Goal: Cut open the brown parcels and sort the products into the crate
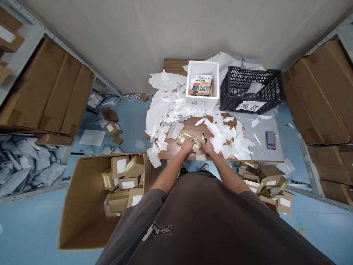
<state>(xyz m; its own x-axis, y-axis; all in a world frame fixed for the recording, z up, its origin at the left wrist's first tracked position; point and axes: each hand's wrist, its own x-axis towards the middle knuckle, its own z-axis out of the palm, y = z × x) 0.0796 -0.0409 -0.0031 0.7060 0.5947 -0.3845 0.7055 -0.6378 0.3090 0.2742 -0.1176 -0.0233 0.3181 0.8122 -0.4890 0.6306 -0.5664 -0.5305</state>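
Observation:
A small flat parcel [196, 146] wrapped in shiny yellow-brown tape lies on the wooden table near its front edge. My left hand [188, 144] rests over the parcel's near side and holds it, its fingers partly bent. At the parcel's right end, my right hand [209, 147] is closed around a yellow and black box cutter [204, 138]. The cutter points away from me; its blade is too small to make out. Torn white paper scraps [219, 140] lie right beside my right hand.
Behind the parcel stand a white foam box [202, 103] holding books and a black plastic crate [252, 99]. A large cardboard box [91, 206] with small cartons is at my left; more cartons [268, 180] lie right. Shelves with brown boxes [55, 88] flank the table.

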